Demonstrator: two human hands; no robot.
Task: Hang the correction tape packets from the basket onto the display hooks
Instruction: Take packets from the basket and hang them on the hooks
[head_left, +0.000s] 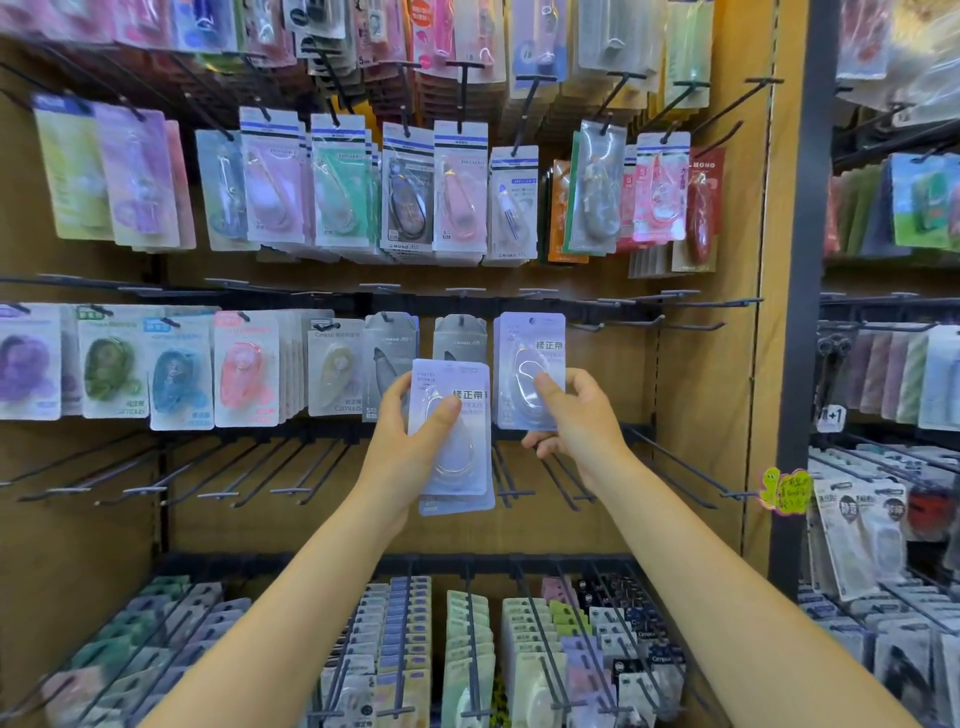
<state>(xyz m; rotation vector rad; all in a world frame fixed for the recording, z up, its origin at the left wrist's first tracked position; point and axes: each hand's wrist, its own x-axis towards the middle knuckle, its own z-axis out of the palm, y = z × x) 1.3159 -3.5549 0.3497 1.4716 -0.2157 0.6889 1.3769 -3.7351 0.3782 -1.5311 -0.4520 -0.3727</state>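
A left hand (410, 441) grips a small stack of pale lilac correction tape packets (451, 431), thumb pressed across the front. The right hand (571, 421) pinches another lilac packet (530, 364) against the black display hook rail (597, 306).

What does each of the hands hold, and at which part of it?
The left hand grips a small stack of lilac packets by its left edge. The right hand pinches one lilac packet at its lower right corner.

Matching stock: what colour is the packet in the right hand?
Pale lavender packet, in the right hand; head view.
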